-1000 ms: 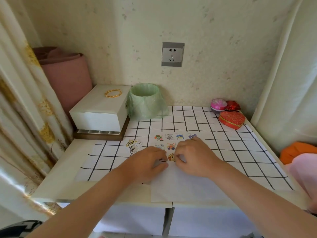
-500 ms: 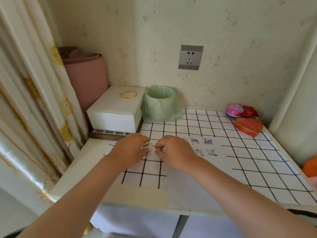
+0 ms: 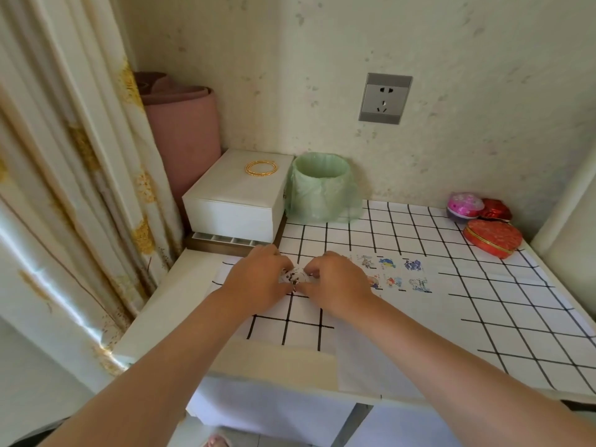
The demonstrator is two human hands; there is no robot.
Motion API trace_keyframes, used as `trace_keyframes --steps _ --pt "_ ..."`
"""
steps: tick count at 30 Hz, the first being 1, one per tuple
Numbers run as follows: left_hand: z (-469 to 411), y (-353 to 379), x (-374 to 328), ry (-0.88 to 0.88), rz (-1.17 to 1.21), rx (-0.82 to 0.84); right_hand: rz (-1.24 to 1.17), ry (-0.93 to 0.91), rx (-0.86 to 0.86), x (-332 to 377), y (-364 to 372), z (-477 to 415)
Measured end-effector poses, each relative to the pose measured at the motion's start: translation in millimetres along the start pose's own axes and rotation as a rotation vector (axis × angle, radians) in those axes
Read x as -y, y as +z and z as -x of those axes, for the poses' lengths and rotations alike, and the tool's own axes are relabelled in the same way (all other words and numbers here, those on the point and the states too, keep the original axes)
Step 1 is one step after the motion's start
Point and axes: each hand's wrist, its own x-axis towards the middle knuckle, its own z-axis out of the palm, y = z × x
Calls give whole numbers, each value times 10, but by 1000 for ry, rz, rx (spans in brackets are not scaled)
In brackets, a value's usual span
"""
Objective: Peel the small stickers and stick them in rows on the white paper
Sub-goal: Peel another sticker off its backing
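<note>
A white paper [image 3: 416, 321] lies on the checked tablecloth, with two rows of small colourful stickers [image 3: 395, 272] stuck near its far edge. Left of the paper, my left hand [image 3: 258, 280] and my right hand [image 3: 335, 285] meet over a small pile of loose stickers [image 3: 295, 276]. Fingertips of both hands pinch the pile from either side. Most of the pile is hidden under my fingers.
A white box [image 3: 237, 201] with a gold bangle [image 3: 261, 167] stands at the back left, beside a small bin lined with a green bag [image 3: 322, 188]. Red and pink trinket boxes [image 3: 491, 237] sit at the back right. A curtain [image 3: 64, 188] hangs on the left.
Both hands have left the stuck rows on the paper and moved left to the loose sticker pile, which they now pinch. The view has also swung left.
</note>
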Motion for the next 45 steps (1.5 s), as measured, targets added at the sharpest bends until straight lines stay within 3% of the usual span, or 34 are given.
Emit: trace_keyframes --steps 14,24,32,41,45 --pt "-29 -160 -62 -269 576 45 -630 206 84 -60 -192 -71" --pt "-61 -290 -270 -385 890 61 -817 241 142 -127 -506 32" --pt "-130 -345 -629 -149 909 -12 -796 215 84 -331 -835 205" --pt "-271 -397 -871 -178 1006 -46 -1088 331 165 -507 -1002 201" --pt "-300 -414 -912 -167 1039 -51 -1077 306 156 -524 -1022 195"
